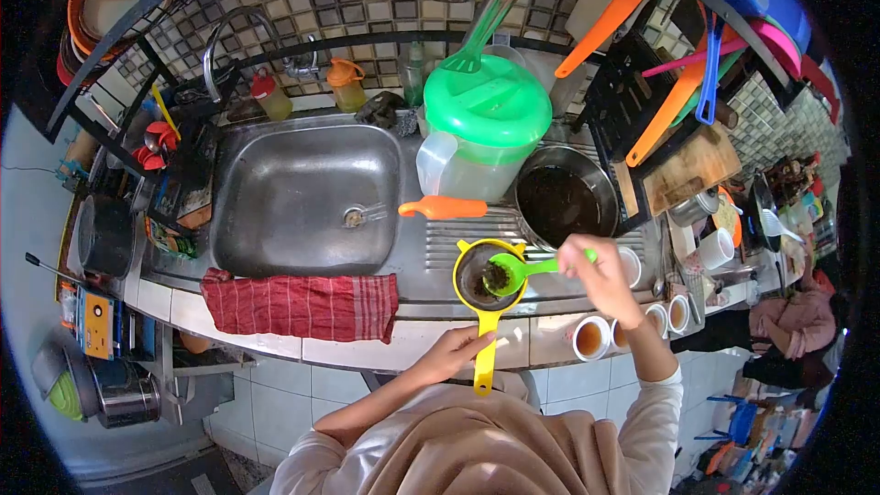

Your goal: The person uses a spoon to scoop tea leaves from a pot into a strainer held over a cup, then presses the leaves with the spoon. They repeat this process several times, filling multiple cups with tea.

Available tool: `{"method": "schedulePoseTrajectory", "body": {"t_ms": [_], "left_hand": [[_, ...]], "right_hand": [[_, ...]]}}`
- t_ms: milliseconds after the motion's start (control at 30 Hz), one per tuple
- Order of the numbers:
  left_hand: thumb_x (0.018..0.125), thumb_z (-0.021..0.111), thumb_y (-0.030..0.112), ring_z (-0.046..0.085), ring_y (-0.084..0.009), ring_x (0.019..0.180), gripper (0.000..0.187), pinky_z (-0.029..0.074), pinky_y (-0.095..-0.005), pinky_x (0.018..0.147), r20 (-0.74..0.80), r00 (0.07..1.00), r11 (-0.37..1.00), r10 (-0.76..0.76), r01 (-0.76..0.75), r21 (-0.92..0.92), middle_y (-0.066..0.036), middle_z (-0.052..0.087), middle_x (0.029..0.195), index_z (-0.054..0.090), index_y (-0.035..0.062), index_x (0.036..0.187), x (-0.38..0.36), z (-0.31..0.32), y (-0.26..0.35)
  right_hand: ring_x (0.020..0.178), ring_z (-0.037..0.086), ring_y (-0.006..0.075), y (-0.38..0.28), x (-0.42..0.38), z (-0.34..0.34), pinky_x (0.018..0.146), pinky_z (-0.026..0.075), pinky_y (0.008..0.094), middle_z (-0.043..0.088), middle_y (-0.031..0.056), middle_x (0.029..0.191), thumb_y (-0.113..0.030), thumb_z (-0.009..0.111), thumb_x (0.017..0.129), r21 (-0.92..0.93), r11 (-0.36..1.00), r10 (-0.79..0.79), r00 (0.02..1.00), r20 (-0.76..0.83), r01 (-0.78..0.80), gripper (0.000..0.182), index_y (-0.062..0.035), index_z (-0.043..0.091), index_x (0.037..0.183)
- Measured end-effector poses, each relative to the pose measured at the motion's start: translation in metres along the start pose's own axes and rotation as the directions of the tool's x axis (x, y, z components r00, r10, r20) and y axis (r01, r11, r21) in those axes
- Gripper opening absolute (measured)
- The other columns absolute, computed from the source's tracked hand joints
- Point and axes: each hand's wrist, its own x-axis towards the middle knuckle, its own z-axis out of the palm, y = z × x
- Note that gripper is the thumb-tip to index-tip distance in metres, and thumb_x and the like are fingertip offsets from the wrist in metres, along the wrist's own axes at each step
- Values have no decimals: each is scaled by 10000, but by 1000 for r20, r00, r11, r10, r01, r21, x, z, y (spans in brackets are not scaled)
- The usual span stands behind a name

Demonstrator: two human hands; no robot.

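My left hand (451, 354) grips the long handle of a yellow strainer (487, 335), held over the front of the steel counter. Dark wet leaves, like tea leaves, lie in its mesh. My right hand (600, 277) is closed round the handle of a lime-green ladle (541, 267), whose bowl rests over the strainer and overlaps the leaves. Behind the ladle stands a steel pot (570, 156) with dark liquid and leaves in it. White cups (591, 337) holding amber liquid line the counter edge, to the right of and below my right hand.
A steel sink (307, 142) lies to the left, with a red cloth (298, 307) over its front edge. A large pitcher with a green lid (488, 101) stands behind the strainer, and an orange-handled utensil (445, 208) lies before it. Utensils hang from the rack above. A person (793, 325) is at far right.
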Motion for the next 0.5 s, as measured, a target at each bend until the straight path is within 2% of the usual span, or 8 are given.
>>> {"method": "schedulePoseTrajectory", "body": {"t_ms": [33,100,133,200,233,267,367,500], "left_hand": [[899,447,276,375,-20,683,289,327,-185,601,5,1000,1000,-5,5,-12,68,444,723,532,1,868,0,0,0],[899,445,279,377,-22,682,291,329,-187,602,2,1000,1000,3,-3,-22,67,446,726,533,3,869,-1,1,0],[900,444,283,378,-23,681,293,331,-188,603,-3,1000,999,12,-12,-29,67,447,729,533,6,870,-1,1,0],[901,440,290,383,-26,682,300,335,-190,606,-11,1000,999,21,-21,-35,64,450,730,534,7,871,0,1,-2],[902,436,297,388,-30,683,307,338,-193,608,-17,999,999,28,-28,-39,62,452,731,534,8,871,0,2,-3],[902,436,297,388,-30,683,307,338,-193,608,-19,999,999,28,-29,-41,62,452,731,534,8,871,0,3,-3],[887,468,287,362,-41,630,304,318,-211,546,-69,996,997,63,-65,-28,44,430,661,526,-6,828,0,4,-1],[894,447,306,367,-46,633,336,322,-210,553,-96,993,997,66,-70,-36,33,439,662,525,-12,821,-2,5,0]], "right_hand": [[552,503,99,-4,-1,5,476,376,232,524,25,638,-243,486,859,0,1000,1,1000,2,-1,266,-32,528,702],[557,511,166,-15,-3,13,509,394,262,494,66,652,-186,540,813,-299,915,-235,960,153,272,174,-42,521,718],[557,511,166,-19,-6,14,509,394,262,494,66,652,-186,540,813,-298,915,-235,960,154,272,174,-42,521,718],[590,535,203,-28,-13,16,524,416,302,479,76,654,-199,583,774,-496,798,-195,925,325,342,133,-79,540,736],[628,542,181,-35,-16,17,540,425,323,471,35,684,-248,604,750,-581,714,-178,904,388,390,155,-106,546,767],[628,542,181,-35,-19,18,540,425,323,471,35,684,-248,604,750,-581,714,-177,903,391,391,155,-106,546,767],[693,538,136,-30,-30,22,561,437,282,458,-9,753,-271,595,724,-671,528,-264,851,454,521,179,-150,534,841],[688,530,124,-25,-43,22,567,406,281,461,-8,754,-264,612,703,-663,523,-277,843,461,535,198,-151,552,855]]}}
